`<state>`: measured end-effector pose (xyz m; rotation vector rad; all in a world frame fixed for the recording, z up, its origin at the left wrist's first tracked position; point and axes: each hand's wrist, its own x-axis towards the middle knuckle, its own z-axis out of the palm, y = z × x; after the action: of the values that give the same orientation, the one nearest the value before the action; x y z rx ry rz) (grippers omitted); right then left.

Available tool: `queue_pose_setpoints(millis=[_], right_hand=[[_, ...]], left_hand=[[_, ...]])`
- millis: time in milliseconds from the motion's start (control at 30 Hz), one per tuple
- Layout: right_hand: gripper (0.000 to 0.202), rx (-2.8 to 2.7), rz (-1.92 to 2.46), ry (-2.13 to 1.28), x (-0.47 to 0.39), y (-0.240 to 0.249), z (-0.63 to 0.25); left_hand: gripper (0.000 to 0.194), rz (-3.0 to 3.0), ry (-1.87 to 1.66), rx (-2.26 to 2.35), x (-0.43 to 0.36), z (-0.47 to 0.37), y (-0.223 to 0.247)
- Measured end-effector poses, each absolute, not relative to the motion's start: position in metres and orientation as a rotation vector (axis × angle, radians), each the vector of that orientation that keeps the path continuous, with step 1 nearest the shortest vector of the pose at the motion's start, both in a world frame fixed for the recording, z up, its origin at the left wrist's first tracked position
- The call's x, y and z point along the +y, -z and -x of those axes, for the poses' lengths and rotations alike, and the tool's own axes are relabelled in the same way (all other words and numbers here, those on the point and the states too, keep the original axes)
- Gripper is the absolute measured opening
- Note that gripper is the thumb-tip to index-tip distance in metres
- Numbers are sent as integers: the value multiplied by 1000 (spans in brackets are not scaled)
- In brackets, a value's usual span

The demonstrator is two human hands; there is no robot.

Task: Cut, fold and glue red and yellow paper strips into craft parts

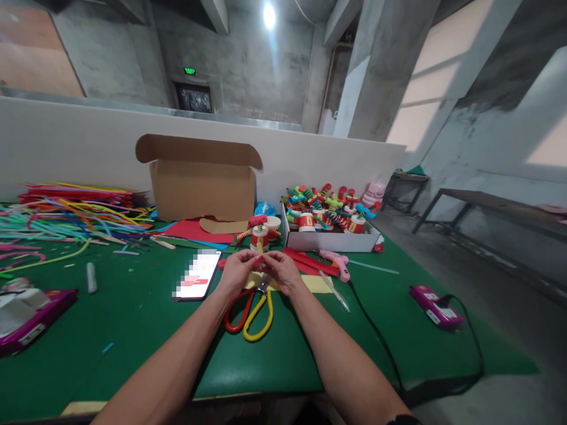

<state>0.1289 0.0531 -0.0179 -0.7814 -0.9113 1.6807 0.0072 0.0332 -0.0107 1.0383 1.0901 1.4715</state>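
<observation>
My left hand (240,270) and my right hand (282,271) meet above the table, fingertips pinched together. Between them a small yellow strip (260,247) sticks up; its lower end is hidden by the fingers. Just behind stands a red-and-white paper cup figure (259,237) with coiled arms and a red piece on top. Below the hands lie scissors (257,314) with one red and one yellow handle, their blades partly hidden. Yellow paper (316,284) is under the scissors and my right hand. A phone (198,275) with a lit screen rests left of my left hand.
Right of centre are a white box (328,241) of similar figures, a pink glue gun (337,262) with a black cord, red strips (305,260) and a pen (335,291). Leftward lie colourful pipe cleaners (84,215) and a purple power strip (38,319). Behind stands an open cardboard box (204,189).
</observation>
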Motion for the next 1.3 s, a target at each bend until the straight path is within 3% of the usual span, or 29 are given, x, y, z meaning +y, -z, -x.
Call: queue_pose_setpoints(millis=[333, 667, 967, 1300], right_hand=[[31, -971, 864, -1548, 54, 17, -128], [24, -974, 848, -1408, 54, 18, -125], [34, -1017, 858, -1536, 51, 14, -126], [25, -1126, 931, -1269, 52, 17, -123]], left_hand=[[38, -1049, -1457, 1142, 34, -5, 15], [37, -945, -1439, 869, 35, -9, 15], [36, -1147, -1487, 1128, 38, -2, 19], [35, -1106, -1476, 1104, 35, -6, 17]])
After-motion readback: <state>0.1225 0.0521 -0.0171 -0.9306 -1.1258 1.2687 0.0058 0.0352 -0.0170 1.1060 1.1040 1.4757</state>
